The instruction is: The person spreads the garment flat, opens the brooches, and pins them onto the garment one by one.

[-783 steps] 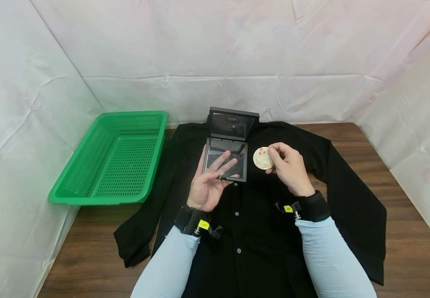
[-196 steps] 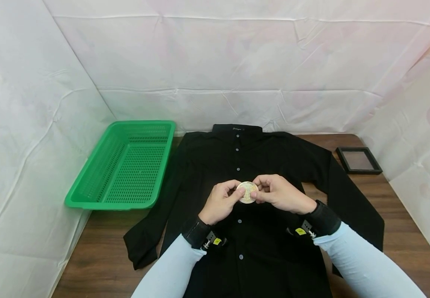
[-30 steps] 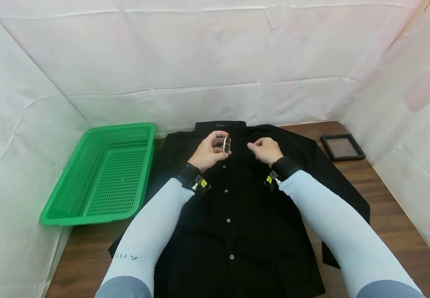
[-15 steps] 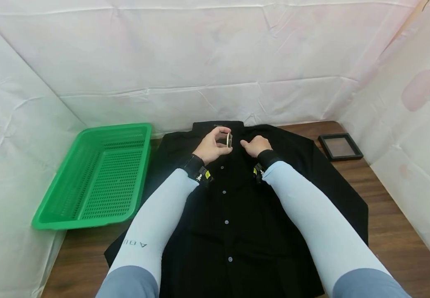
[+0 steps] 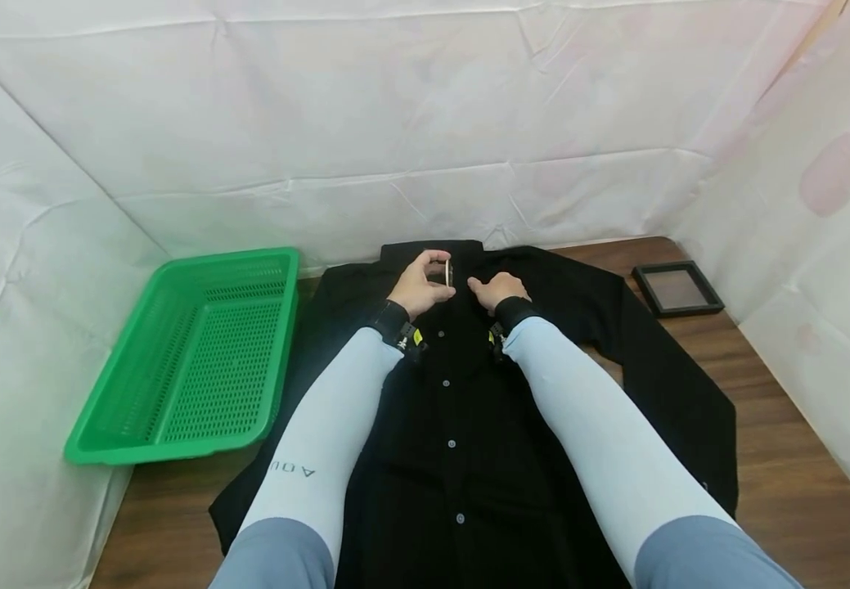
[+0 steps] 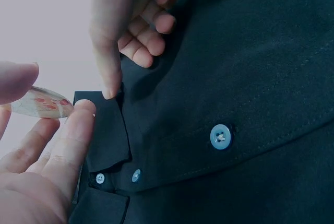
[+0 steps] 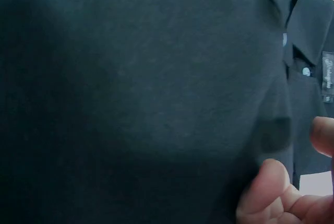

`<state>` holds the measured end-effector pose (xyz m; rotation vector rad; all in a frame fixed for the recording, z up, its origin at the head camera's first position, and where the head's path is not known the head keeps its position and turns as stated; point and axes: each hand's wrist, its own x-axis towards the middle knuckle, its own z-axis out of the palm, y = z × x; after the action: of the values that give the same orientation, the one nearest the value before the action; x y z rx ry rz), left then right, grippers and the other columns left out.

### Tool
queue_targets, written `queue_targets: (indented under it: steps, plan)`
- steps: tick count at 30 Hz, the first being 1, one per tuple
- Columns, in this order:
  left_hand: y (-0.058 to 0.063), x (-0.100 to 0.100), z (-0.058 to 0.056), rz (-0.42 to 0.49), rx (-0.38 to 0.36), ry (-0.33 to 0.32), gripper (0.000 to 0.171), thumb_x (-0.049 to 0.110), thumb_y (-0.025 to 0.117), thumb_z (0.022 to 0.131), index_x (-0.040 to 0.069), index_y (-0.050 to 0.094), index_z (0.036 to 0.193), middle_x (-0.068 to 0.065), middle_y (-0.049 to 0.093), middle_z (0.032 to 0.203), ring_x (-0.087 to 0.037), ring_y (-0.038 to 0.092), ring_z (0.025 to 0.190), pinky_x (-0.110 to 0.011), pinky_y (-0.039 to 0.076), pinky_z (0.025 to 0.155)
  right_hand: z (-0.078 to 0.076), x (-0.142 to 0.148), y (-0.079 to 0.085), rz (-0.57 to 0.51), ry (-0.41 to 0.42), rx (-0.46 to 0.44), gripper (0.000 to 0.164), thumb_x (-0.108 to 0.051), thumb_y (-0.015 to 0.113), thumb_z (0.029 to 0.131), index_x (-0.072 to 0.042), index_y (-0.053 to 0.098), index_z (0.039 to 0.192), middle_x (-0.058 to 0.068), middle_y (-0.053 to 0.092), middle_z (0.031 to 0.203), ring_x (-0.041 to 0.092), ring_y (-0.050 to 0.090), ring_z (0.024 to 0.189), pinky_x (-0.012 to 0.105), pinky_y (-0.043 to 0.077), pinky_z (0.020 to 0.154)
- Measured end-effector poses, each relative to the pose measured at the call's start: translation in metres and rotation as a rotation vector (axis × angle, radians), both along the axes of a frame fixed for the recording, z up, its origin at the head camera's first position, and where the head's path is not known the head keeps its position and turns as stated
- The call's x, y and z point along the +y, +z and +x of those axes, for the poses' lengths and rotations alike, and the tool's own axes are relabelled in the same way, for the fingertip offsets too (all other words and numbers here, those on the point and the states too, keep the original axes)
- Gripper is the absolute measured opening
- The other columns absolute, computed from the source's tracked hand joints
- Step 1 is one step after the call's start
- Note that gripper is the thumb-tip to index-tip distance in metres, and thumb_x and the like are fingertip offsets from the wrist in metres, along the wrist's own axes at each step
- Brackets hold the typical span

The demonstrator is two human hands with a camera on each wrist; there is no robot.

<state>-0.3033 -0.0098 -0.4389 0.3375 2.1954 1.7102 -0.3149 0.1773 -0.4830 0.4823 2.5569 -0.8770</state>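
Observation:
In the head view my left hand (image 5: pixel 417 288) pinches a round badge (image 5: pixel 449 272) by its edge, and the disc stands nearly edge-on. The left wrist view shows the badge's domed face (image 6: pixel 44 103), pale gold with red figures, between thumb and fingers. Close to its right is my right hand (image 5: pixel 501 290), thumb out and fingers loosely curled. Nothing shows between its thumb and fingertips (image 7: pixel 266 182) in the right wrist view. Both hands are over the upper chest of a black button-up shirt (image 5: pixel 425 466) laid flat, near its collar (image 6: pixel 102 130).
At left stands a green perforated basket (image 5: pixel 170 450). A black square case with a clear panel (image 5: pixel 692 311) lies on the wooden table (image 5: pixel 800 425) at the right, beside the shirt's sleeve. White cloth walls (image 5: pixel 366 98) enclose the back and sides.
Earlier the left hand held the clear-panelled case; it now lies at the right. Both hands held the badge 6.5 seconds ago. In the last second the right hand moved left, nearer the badge.

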Motion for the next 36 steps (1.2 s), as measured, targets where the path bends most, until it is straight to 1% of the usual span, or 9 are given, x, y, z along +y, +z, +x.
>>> queue_targets:
  steps: [2, 3, 9, 14, 16, 22, 28, 31, 36]
  plan:
    - [-0.009, 0.002, -0.003, -0.016, 0.016, 0.006, 0.060, -0.005, 0.068, 0.085, 0.011, 0.044, 0.138, -0.014, 0.052, 0.133, -0.027, 0.063, 0.101, -0.036, 0.054, 0.084, 0.003, 0.000, 0.000, 0.003, -0.017, 0.015, 0.058, -0.062, 0.044, 0.093, -0.008, 0.065, 0.093, 0.008, 0.066, 0.075, 0.023, 0.063, 0.068, 0.036, 0.047, 0.063]
    - [-0.010, 0.003, -0.003, -0.025, 0.015, 0.008, 0.060, -0.004, 0.068, 0.085, 0.012, 0.044, 0.138, -0.014, 0.052, 0.134, -0.027, 0.064, 0.100, -0.036, 0.054, 0.084, 0.004, 0.000, -0.001, 0.005, -0.024, 0.019, 0.058, -0.062, 0.044, 0.093, -0.008, 0.065, 0.093, 0.008, 0.066, 0.074, 0.023, 0.063, 0.068, 0.037, 0.047, 0.064]
    - [-0.003, 0.010, 0.003, -0.044, -0.015, 0.004, 0.060, -0.007, 0.067, 0.085, 0.008, 0.044, 0.138, -0.019, 0.050, 0.134, -0.029, 0.064, 0.100, -0.037, 0.053, 0.085, 0.003, 0.005, -0.014, 0.012, -0.061, 0.043, 0.055, -0.061, 0.047, 0.092, -0.010, 0.066, 0.085, 0.007, 0.067, 0.067, 0.023, 0.064, 0.064, 0.037, 0.047, 0.063]
    - [-0.027, 0.018, -0.006, -0.100, 0.024, 0.000, 0.059, -0.002, 0.070, 0.085, 0.016, 0.046, 0.136, -0.011, 0.053, 0.130, -0.025, 0.065, 0.097, -0.033, 0.054, 0.082, 0.008, 0.009, -0.014, 0.009, -0.105, 0.066, 0.054, -0.059, 0.048, 0.092, -0.010, 0.067, 0.082, 0.006, 0.067, 0.065, 0.020, 0.065, 0.062, 0.037, 0.046, 0.065]
    - [-0.032, 0.020, -0.008, -0.134, 0.046, -0.005, 0.059, -0.001, 0.070, 0.085, 0.017, 0.046, 0.136, -0.010, 0.054, 0.130, -0.024, 0.064, 0.097, -0.033, 0.053, 0.082, 0.010, 0.010, -0.013, 0.009, -0.118, 0.074, 0.052, -0.058, 0.051, 0.092, -0.010, 0.068, 0.081, 0.005, 0.067, 0.064, 0.020, 0.065, 0.061, 0.039, 0.046, 0.067]
    - [-0.030, 0.024, -0.005, -0.213, 0.080, -0.016, 0.057, 0.001, 0.071, 0.085, 0.016, 0.047, 0.135, -0.010, 0.056, 0.128, -0.024, 0.063, 0.097, -0.035, 0.052, 0.084, 0.014, 0.011, -0.012, 0.022, -0.132, 0.086, 0.043, -0.050, 0.058, 0.092, -0.011, 0.068, 0.078, 0.004, 0.066, 0.061, 0.019, 0.064, 0.059, 0.037, 0.048, 0.065]
    - [-0.032, 0.028, -0.003, -0.220, 0.050, -0.029, 0.058, -0.001, 0.070, 0.085, 0.016, 0.047, 0.135, -0.010, 0.055, 0.127, -0.022, 0.066, 0.092, -0.034, 0.052, 0.083, 0.021, 0.011, -0.008, 0.055, -0.092, 0.119, 0.037, -0.039, 0.056, 0.094, -0.010, 0.066, 0.073, 0.006, 0.064, 0.063, 0.024, 0.062, 0.063, 0.037, 0.046, 0.060]
    - [-0.035, 0.029, -0.004, -0.226, 0.041, -0.036, 0.059, -0.002, 0.071, 0.084, 0.017, 0.048, 0.135, -0.010, 0.055, 0.127, -0.021, 0.067, 0.091, -0.034, 0.053, 0.083, 0.024, 0.011, -0.007, 0.025, -0.086, 0.144, 0.036, -0.034, 0.056, 0.094, -0.011, 0.064, 0.068, 0.005, 0.063, 0.061, 0.025, 0.059, 0.063, 0.036, 0.046, 0.058]
    - [-0.042, 0.031, -0.006, -0.278, 0.081, -0.026, 0.057, 0.004, 0.073, 0.084, 0.019, 0.050, 0.133, -0.009, 0.057, 0.126, -0.020, 0.065, 0.088, -0.034, 0.053, 0.080, 0.030, 0.011, -0.007, -0.076, -0.092, 0.219, 0.032, -0.030, 0.059, 0.093, -0.011, 0.068, 0.068, 0.003, 0.062, 0.060, 0.021, 0.059, 0.059, 0.032, 0.045, 0.054]
